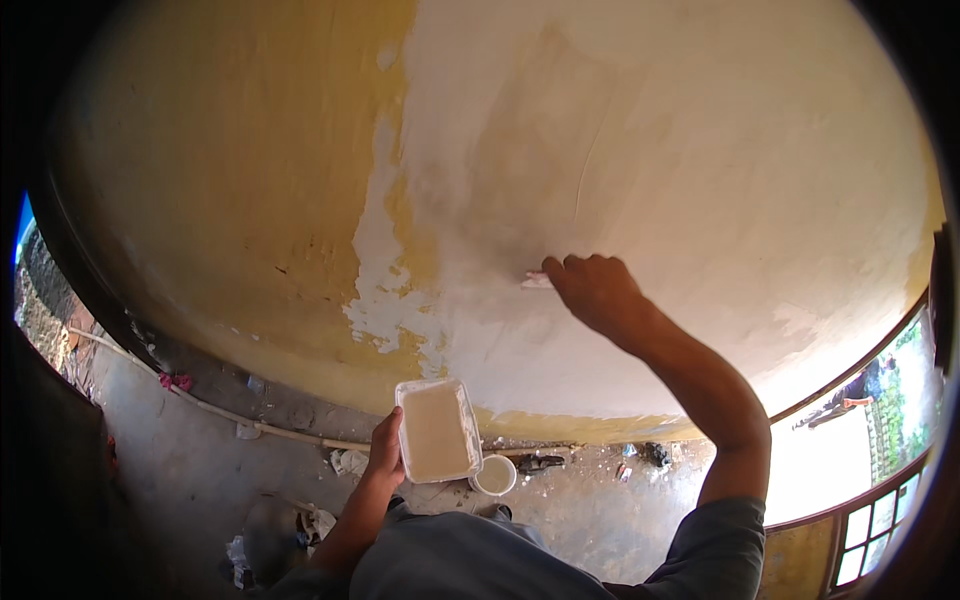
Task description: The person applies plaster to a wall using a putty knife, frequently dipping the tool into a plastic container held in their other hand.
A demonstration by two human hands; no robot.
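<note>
My left hand [386, 448] is closed on the left side of a white rectangular tub [473, 428], held low in front of my body. Smooth cream-coloured paste lies inside it. Raised to the wall, my right hand [600, 288] grips a small flat scraper [535, 281] smeared with white; its handle is hidden by my fingers. The scraper is at the wall's surface. Pale filler [700, 180] covers the wall's middle and right, with a darker, damp-looking patch [510, 170] above the scraper. Yellow paint [220, 190] shows on the left, with a ragged white edge between.
A small white bucket [513, 482] stands on the floor below the tub. Along the wall's foot lies a long thin pole [235, 414], with scraps and dark litter [541, 464] nearby. More rubbish [318, 522] is at lower left. A paned window [880, 530] is at right.
</note>
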